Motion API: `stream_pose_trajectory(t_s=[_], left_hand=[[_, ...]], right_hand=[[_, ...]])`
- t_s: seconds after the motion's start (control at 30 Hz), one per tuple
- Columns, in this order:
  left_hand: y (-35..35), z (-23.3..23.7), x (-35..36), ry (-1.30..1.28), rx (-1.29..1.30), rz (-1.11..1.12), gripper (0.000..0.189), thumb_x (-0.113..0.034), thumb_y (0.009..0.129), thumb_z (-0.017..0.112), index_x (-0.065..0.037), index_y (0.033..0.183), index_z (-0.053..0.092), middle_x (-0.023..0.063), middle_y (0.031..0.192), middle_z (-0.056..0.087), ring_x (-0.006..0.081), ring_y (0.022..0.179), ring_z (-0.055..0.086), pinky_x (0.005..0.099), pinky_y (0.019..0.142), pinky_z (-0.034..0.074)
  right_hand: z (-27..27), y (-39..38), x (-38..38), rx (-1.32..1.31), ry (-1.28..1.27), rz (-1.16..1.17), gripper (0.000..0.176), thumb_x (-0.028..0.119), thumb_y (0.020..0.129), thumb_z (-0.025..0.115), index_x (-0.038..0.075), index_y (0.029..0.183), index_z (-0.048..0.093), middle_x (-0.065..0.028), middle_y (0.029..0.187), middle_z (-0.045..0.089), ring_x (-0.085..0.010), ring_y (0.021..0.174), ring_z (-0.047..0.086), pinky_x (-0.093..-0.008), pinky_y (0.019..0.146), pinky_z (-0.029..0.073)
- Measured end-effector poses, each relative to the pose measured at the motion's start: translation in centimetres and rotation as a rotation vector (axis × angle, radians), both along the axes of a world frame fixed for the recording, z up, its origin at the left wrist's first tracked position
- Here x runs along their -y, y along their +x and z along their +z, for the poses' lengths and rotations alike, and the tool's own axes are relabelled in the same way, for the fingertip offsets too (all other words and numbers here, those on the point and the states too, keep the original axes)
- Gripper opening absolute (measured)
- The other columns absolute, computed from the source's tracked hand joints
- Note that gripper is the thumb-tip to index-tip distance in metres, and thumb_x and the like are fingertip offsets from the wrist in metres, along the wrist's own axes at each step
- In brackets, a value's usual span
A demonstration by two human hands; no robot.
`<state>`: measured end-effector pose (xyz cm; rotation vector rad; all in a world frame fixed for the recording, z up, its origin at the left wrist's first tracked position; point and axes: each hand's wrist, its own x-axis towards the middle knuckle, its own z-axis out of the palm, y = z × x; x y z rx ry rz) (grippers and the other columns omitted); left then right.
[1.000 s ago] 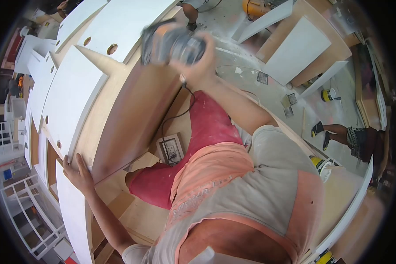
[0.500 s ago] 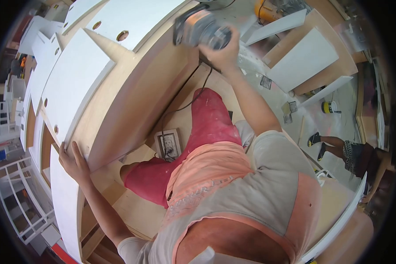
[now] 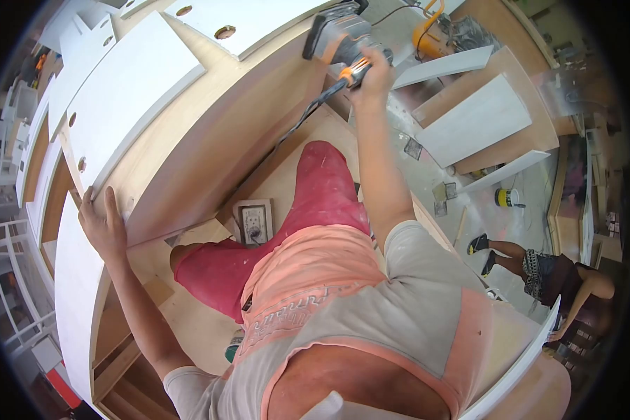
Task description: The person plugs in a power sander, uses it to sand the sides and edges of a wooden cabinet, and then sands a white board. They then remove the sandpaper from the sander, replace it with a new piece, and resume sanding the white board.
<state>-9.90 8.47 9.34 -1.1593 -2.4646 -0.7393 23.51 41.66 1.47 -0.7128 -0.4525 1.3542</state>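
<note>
My right hand (image 3: 373, 78) is closed around a black and orange electric sander (image 3: 344, 40), its pad side against the far end of the curved plywood edge (image 3: 255, 66). From the sander's rear a dark cord (image 3: 302, 115) runs down along the inside of the curved panel (image 3: 238, 129). My left hand (image 3: 106, 229), fingers apart, rests on the near end of the same edge, beside a white panel (image 3: 136, 91) with round holes.
A power socket box (image 3: 253, 222) sits on the wood by my knees. To the right lie white-faced boards (image 3: 476, 126) and a small tub (image 3: 505, 197). A yellow machine (image 3: 430, 33) stands beyond. Another person (image 3: 563, 280) is at the far right.
The sander has turned in my right hand, bringing its rear and cord into view. My view has shifted, and my left hand stays on the edge.
</note>
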Motion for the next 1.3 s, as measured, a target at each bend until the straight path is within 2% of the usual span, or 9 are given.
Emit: stream_pose_trajectory(t_s=[0.2, 0.4, 0.57, 0.63, 0.7, 1.03, 1.1, 1.17, 1.3], left_hand=[[0.5, 0.2, -0.3, -0.005, 0.022, 0.047, 0.047, -0.036, 0.084, 0.058, 0.001, 0.113, 0.053, 0.0232, 0.11, 0.052, 0.0356, 0.105, 0.05, 0.0396, 0.089, 0.039], [0.2, -0.2, -0.1, -0.013, -0.036, 0.013, 0.048, -0.037, 0.085, 0.057, 0.0, 0.113, 0.054, 0.0226, 0.111, 0.052, 0.0357, 0.106, 0.05, 0.0394, 0.09, 0.039], [0.3, 0.0, 0.0, -0.013, 0.007, 0.032, 0.046, -0.038, 0.085, 0.056, -0.001, 0.112, 0.055, 0.0225, 0.111, 0.052, 0.0359, 0.105, 0.05, 0.0394, 0.09, 0.04], [0.1, -0.2, 0.1, -0.019, -0.021, 0.024, 0.046, -0.038, 0.085, 0.056, 0.0, 0.112, 0.055, 0.0224, 0.11, 0.053, 0.0358, 0.104, 0.05, 0.0392, 0.089, 0.04], [0.1, -0.2, -0.1, -0.015, -0.045, 0.013, 0.046, -0.037, 0.085, 0.056, 0.0, 0.112, 0.055, 0.0223, 0.11, 0.053, 0.0357, 0.104, 0.051, 0.0391, 0.089, 0.04], [0.3, -0.1, -0.2, -0.013, -0.078, -0.006, 0.042, -0.033, 0.085, 0.057, 0.001, 0.11, 0.055, 0.0231, 0.106, 0.055, 0.0362, 0.101, 0.052, 0.0395, 0.087, 0.041], [0.5, 0.1, -0.2, -0.014, -0.081, 0.001, 0.042, -0.032, 0.085, 0.058, 0.001, 0.11, 0.055, 0.0232, 0.105, 0.055, 0.0364, 0.101, 0.052, 0.0394, 0.087, 0.041], [0.8, 0.3, -0.3, 0.012, -0.045, 0.002, 0.043, -0.033, 0.085, 0.058, 0.002, 0.109, 0.055, 0.0229, 0.105, 0.055, 0.0368, 0.1, 0.052, 0.0397, 0.087, 0.041], [0.8, 0.2, -0.2, 0.009, -0.049, 0.044, 0.037, -0.026, 0.083, 0.061, 0.003, 0.106, 0.056, 0.0215, 0.106, 0.056, 0.0348, 0.1, 0.053, 0.0391, 0.086, 0.041]], right_hand=[[2.1, -0.1, 1.6, -0.023, -0.049, 0.09, 0.035, 0.003, 0.067, 0.06, -0.005, 0.095, 0.04, -0.013, 0.084, 0.05, -0.0203, 0.057, 0.055, -0.0328, 0.045, 0.045], [-0.9, -4.1, 10.6, 0.476, 0.125, 0.053, 0.068, 0.011, 0.07, 0.066, -0.006, 0.122, 0.026, -0.0165, 0.108, 0.041, -0.0223, 0.103, 0.045, -0.0328, 0.086, 0.04], [-2.7, -3.9, 10.7, 0.364, 0.145, 0.163, 0.067, 0.011, 0.071, 0.066, -0.005, 0.122, 0.024, -0.016, 0.108, 0.04, -0.0214, 0.098, 0.047, -0.0315, 0.084, 0.043], [-1.8, -2.5, 7.9, 0.158, -0.045, 0.184, 0.066, 0.011, 0.072, 0.066, -0.004, 0.121, 0.024, -0.0168, 0.108, 0.04, -0.0216, 0.092, 0.052, -0.0314, 0.071, 0.049], [-0.7, -1.1, 4.8, 0.167, -0.13, 0.103, 0.036, 0.011, 0.074, 0.062, 0.0, 0.099, 0.04, -0.013, 0.083, 0.053, -0.0226, 0.062, 0.059, -0.033, 0.046, 0.051], [0.1, 0.2, 2.6, 0.254, -0.121, 0.146, 0.027, 0.016, 0.076, 0.061, 0.001, 0.092, 0.046, -0.0103, 0.078, 0.055, -0.021, 0.059, 0.058, -0.0354, 0.049, 0.052], [0.7, -0.2, 5.0, 0.28, -0.1, 0.177, 0.03, 0.015, 0.076, 0.06, 0.001, 0.097, 0.044, -0.0115, 0.083, 0.054, -0.0216, 0.064, 0.059, -0.0369, 0.05, 0.053], [0.3, -0.2, 6.0, 0.044, -0.115, 0.27, 0.061, 0.011, 0.073, 0.064, 0.0, 0.118, 0.024, -0.0169, 0.098, 0.047, -0.0228, 0.066, 0.059, -0.0343, 0.05, 0.054], [0.1, -0.4, 7.8, 0.039, -0.065, 0.484, 0.058, 0.008, 0.072, 0.065, 0.001, 0.115, 0.026, -0.015, 0.098, 0.047, -0.0203, 0.069, 0.059, -0.0331, 0.053, 0.054]])
